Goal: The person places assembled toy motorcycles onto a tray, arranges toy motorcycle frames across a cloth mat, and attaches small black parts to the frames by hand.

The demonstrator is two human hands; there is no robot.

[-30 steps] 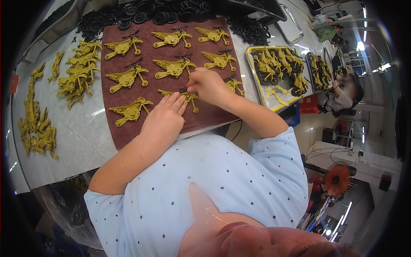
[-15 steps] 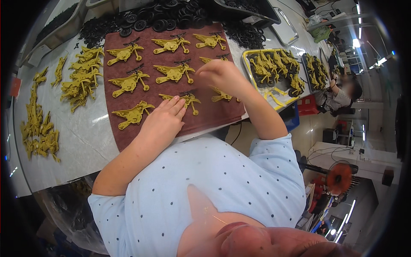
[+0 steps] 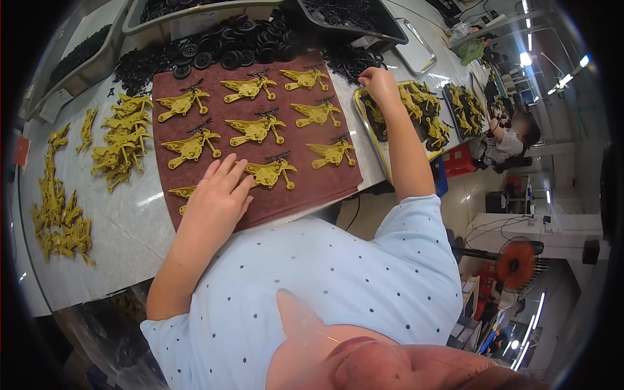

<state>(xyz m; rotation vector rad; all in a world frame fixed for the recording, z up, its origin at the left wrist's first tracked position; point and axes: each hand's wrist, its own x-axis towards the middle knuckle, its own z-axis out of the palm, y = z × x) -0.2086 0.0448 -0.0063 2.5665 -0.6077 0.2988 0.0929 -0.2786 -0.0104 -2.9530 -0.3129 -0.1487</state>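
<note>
Yellow plastic toy motorcycle frames (image 3: pixel 255 130) lie in rows on a dark red cloth (image 3: pixel 273 211), most with a thin black bar at the front end. My left hand (image 3: pixel 218 198) rests over the near-left frame (image 3: pixel 184 192), fingers stretched out, covering much of it. Right beside its fingertips lies another frame (image 3: pixel 270 174) in the near row. Off the cloth to the right, my right hand (image 3: pixel 380 84) is closed in a pinch near a heap of small black parts (image 3: pixel 351 63). What its fingertips hold, if anything, is too small to make out.
Black wheels (image 3: pixel 231 60) are heaped behind the cloth, with bins (image 3: pixel 195 23) beyond. Piles of yellow frames (image 3: pixel 123 140) lie at left. A yellow-rimmed tray (image 3: pixel 383 162) of yellow-and-black pieces stands at right. Farther off sits another person (image 3: pixel 507 140).
My right hand has moved from above the cloth out to the right, by the black parts. My left hand has slid left, from the near-middle frame to the near-left one.
</note>
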